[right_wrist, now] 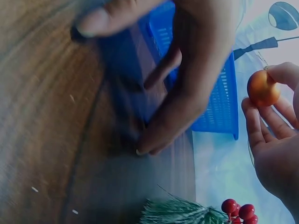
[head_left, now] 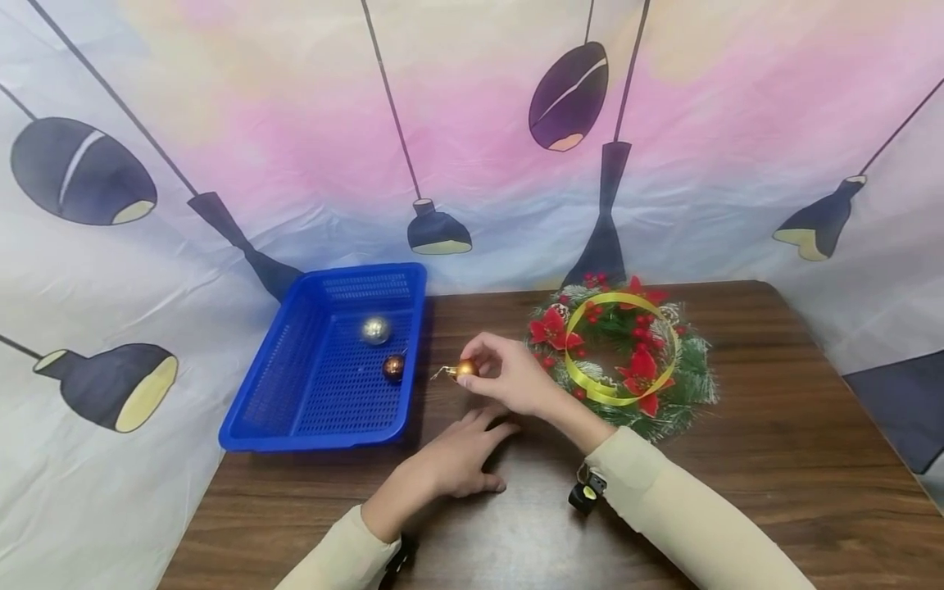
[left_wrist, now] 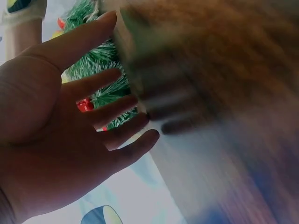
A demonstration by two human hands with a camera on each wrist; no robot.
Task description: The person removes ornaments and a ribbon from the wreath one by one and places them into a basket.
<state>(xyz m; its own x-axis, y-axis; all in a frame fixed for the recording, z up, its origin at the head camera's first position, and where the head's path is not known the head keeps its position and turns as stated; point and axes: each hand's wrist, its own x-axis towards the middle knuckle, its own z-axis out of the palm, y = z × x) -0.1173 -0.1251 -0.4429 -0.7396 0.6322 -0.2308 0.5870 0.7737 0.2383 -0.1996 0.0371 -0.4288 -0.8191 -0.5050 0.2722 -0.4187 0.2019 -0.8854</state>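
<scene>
- Two baubles lie in the blue basket (head_left: 324, 385) already: a silver ball (head_left: 375, 330) and a dark red ball (head_left: 393, 367), slightly apart on its mesh floor.
- Right hand (head_left: 509, 375) pinches a gold ball (head_left: 466, 369) between thumb and fingertips, held above the table (head_left: 774, 459) just beside the basket's near wall, between basket and wreath (head_left: 623, 356).
- Left hand (head_left: 457, 459) rests on the table with fingers straight and spread — holding nothing.
- Judging from this, the pinch should stay light but firm; a smooth round ball could easily squirt out.
- Its hanging cap points toward the basket — worth keeping clear of the mesh so it does not snag.
- Lowering it close to the floor before letting go would probably stop it rolling into the other two.
</scene>
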